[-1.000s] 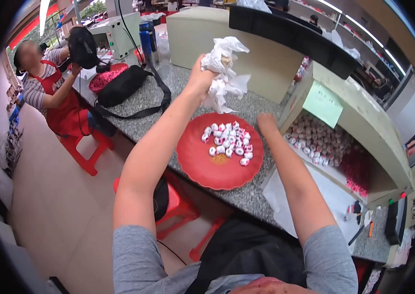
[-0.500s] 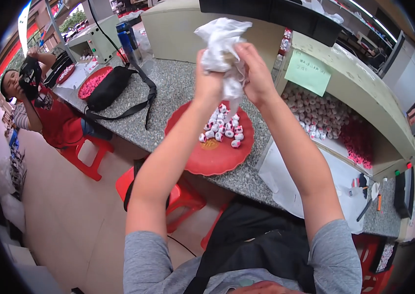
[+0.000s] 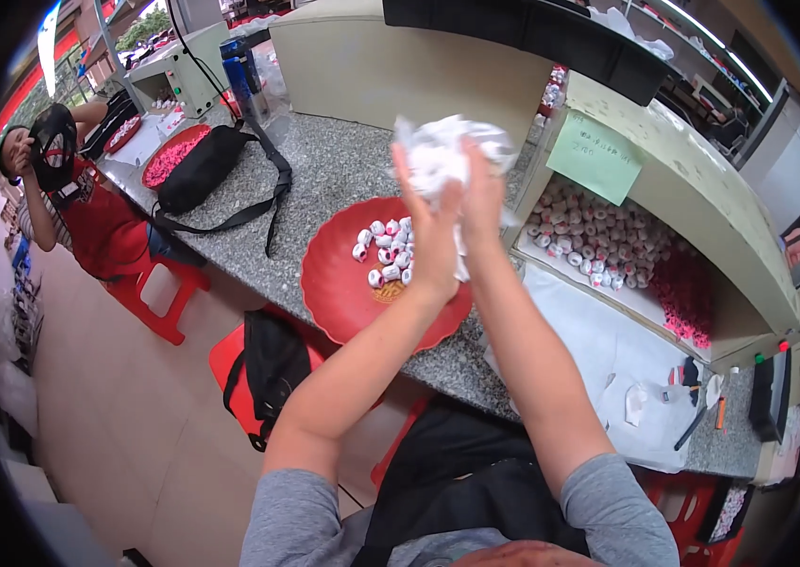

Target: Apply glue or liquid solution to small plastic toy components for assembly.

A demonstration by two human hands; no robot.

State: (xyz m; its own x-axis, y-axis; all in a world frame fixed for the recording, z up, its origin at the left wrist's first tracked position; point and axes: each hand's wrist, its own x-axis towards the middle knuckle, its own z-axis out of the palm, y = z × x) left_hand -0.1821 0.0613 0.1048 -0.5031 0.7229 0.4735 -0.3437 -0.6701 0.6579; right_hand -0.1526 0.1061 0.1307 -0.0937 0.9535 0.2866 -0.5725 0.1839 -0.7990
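Remote watch, head feed. The worktop was grey speckled granite, running diagonally across my view. Near its front edge sat a scalloped red plate with small white pieces, marked pinkish red, scattered on it. To the left lay a black pouch with a long strap, against a heap of bright pink pieces; behind stood a blue bottle. To the right, a cream open-fronted box bore a green note, with a white sheet spread before it. A co-worker in a red apron held a black cap-like item up near the head. A black bag lay on a red stool above the pale floor.

I had the crumpled white wad above the plate's far right side, between the left hand and right hand. Both sets of fingers, fairly straight, pressed it from opposite sides; paper or plastic, I couldn't tell.

One second earlier, the left hand alone held it, ragged and loose; the right hand was at the worktop. By now it was more bunched.
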